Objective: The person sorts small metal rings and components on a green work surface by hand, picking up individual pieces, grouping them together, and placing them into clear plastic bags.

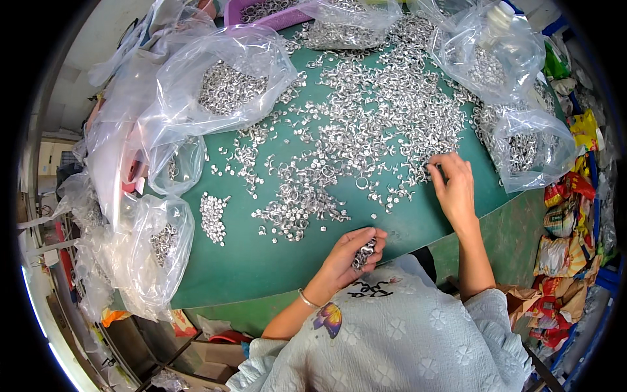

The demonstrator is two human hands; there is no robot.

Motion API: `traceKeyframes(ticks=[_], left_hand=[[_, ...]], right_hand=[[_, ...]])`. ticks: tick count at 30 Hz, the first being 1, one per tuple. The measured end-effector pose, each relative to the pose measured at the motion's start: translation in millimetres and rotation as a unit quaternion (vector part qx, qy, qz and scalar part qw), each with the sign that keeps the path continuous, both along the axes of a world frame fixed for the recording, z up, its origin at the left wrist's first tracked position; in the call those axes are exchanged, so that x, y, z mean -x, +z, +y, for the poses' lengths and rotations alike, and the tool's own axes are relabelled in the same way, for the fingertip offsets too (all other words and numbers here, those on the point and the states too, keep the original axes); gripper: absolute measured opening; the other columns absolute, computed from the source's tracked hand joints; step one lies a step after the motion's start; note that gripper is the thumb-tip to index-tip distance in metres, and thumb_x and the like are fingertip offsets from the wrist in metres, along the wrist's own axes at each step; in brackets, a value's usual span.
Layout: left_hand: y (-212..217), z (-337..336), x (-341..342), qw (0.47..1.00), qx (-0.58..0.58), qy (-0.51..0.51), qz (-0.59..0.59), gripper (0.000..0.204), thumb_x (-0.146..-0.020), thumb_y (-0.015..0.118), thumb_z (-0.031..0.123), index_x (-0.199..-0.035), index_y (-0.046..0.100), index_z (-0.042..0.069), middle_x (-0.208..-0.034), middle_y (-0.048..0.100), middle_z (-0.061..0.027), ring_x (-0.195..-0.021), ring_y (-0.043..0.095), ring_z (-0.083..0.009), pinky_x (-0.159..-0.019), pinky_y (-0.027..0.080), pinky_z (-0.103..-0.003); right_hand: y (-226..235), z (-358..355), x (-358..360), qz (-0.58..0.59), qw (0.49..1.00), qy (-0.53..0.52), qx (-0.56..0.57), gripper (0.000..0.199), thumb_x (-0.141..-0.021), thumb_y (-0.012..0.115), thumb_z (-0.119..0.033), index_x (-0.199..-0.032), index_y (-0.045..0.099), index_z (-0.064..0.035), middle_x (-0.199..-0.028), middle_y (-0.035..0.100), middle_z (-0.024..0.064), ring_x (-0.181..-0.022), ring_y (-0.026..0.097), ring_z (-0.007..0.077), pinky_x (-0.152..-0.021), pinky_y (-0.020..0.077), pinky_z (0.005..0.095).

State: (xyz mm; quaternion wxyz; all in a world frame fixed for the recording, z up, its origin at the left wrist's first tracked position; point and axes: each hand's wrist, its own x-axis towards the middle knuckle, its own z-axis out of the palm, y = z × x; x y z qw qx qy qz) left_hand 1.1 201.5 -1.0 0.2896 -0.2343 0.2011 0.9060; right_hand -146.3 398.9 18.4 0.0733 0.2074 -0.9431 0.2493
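Observation:
My left hand point(351, 257) is curled near the table's front edge, its fingers closed round a small bunch of silvery metal rings point(364, 253). Further right, my right hand point(455, 191) reaches to the edge of a large spread of loose metal rings point(385, 111). Its thumb and forefinger come together in a pinch; whatever is between the tips is too small to make out. Left of the middle lies a smaller heap of rings and little metal pieces point(294, 202). A separate small group of chunky metal pieces point(213, 219) sits at the left.
Clear plastic bags of metal pieces line the green table point(245, 274): a large bag point(176, 78) at left, a lower bag point(171, 261), and another bag point(535, 147) at right. A purple tray point(277, 17) stands at the back. Colourful packages point(565, 222) fill the right side.

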Motion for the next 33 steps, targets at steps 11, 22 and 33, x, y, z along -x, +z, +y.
traceKeyframes(ticks=[11,22,33], left_hand=[[2,0,2,1.0,-0.005,-0.006,-0.008,0.025,-0.095,0.051,0.018,-0.111,0.056,0.0,-0.082,0.052,-0.0036,-0.062,0.044,-0.0092,-0.044,0.034,-0.021],[2,2,6,1.0,-0.006,-0.017,-0.002,0.025,-0.096,0.048,0.018,-0.111,0.058,0.0,-0.082,0.054,-0.0029,-0.063,0.05,-0.0093,-0.046,0.037,-0.021],[6,3,15,1.0,0.006,-0.007,-0.014,0.025,-0.095,0.05,0.019,-0.11,0.057,0.0,-0.082,0.052,-0.0043,-0.061,0.044,-0.0102,-0.045,0.035,-0.021]], right_hand=[[-2,16,-7,0.011,0.999,-0.029,-0.044,0.016,-0.077,0.066,-0.006,-0.092,0.061,-0.0061,-0.083,0.057,0.0097,-0.082,0.055,0.0279,-0.074,0.0365,0.037],[-7,-6,-2,0.009,0.998,0.048,-0.045,0.023,-0.076,0.069,-0.015,-0.096,0.064,-0.0057,-0.082,0.054,0.0079,-0.086,0.052,0.0259,-0.076,0.0353,0.0373],[-11,-10,12,0.063,0.995,0.082,0.01,0.003,-0.08,0.062,-0.005,-0.081,0.06,-0.0046,-0.073,0.052,0.0051,-0.071,0.053,0.0218,-0.066,0.0373,0.0329]])
